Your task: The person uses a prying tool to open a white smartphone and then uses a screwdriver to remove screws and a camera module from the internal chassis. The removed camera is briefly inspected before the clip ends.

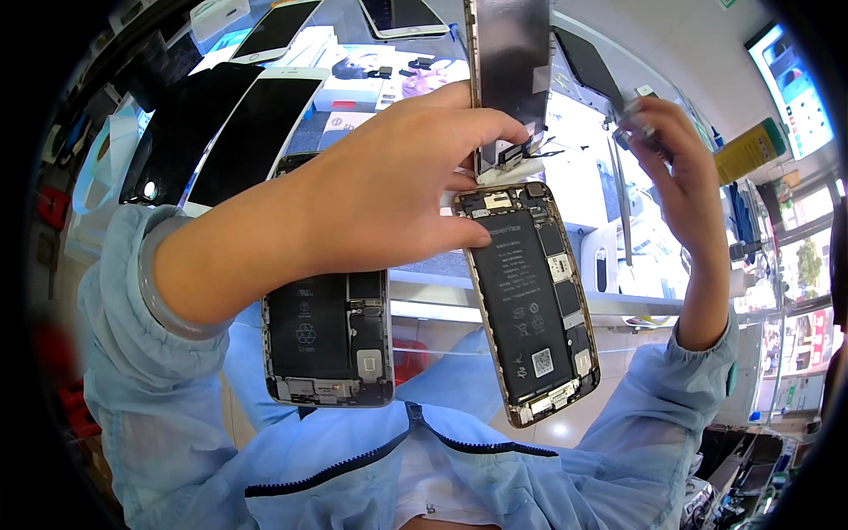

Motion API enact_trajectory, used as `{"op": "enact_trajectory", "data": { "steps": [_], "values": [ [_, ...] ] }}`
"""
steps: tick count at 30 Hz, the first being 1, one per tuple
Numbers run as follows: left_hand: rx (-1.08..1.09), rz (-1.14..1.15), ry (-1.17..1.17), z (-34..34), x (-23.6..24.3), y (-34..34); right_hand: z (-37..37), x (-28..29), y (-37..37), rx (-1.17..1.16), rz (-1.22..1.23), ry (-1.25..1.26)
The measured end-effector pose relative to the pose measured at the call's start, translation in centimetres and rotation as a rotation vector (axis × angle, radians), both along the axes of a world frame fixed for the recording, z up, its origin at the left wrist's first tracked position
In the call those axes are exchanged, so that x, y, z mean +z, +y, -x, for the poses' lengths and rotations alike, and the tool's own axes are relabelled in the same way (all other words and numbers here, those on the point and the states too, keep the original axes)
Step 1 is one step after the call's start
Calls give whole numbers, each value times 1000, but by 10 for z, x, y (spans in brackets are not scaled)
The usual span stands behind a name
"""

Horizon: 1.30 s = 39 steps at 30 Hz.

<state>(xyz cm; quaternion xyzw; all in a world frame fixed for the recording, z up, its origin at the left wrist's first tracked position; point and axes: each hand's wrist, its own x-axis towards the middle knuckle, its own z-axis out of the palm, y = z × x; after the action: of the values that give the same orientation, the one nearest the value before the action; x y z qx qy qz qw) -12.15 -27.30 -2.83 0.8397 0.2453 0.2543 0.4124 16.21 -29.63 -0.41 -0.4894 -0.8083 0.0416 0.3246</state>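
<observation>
My left hand [397,185] grips an opened smartphone at its hinge end. The thumb presses the edge of the phone body [530,309], whose black battery and circuit parts are bare. Beyond it, the lifted screen panel [512,66] stands up between the fingers, with small connectors at its lower end. On the right, my right hand [676,168] is raised above the counter, its fingers closed around a small greyish thing [638,124] that is blurred; its kind cannot be told. Under my left forearm lies a second opened phone body [327,340], partly hidden.
White-framed phone screens [256,132] and a glossy black panel [190,124] lie at the left. Another dark phone panel [587,66] is at the far right, near a yellow bottle with a green cap [751,150]. Small dark parts [420,66] rest on a printed sheet.
</observation>
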Motion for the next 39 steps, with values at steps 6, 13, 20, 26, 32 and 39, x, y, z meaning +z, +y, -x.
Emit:
{"op": "enact_trajectory", "data": {
  "steps": [6, 13, 20, 26, 32, 39],
  "values": [
    [12, -32, 21, -1, 0, 0, 20, -6, -4, 393, 102, 535],
    [18, -33, 28, -1, 0, 0, 58, -22, -6, 258, -46, 456],
    [8, -60, 19, 0, -1, 0, 53, -18, -6, 279, -160, 231],
    [-3, -53, 10, 0, -2, 1, 53, -19, -6, 293, -204, 204],
    [-5, -59, 15, 0, -2, 2, 54, -21, -5, 289, -202, 233],
    [-1, -69, 30, 0, 0, 1, 55, -19, -5, 284, -246, 194]
  ]
}}
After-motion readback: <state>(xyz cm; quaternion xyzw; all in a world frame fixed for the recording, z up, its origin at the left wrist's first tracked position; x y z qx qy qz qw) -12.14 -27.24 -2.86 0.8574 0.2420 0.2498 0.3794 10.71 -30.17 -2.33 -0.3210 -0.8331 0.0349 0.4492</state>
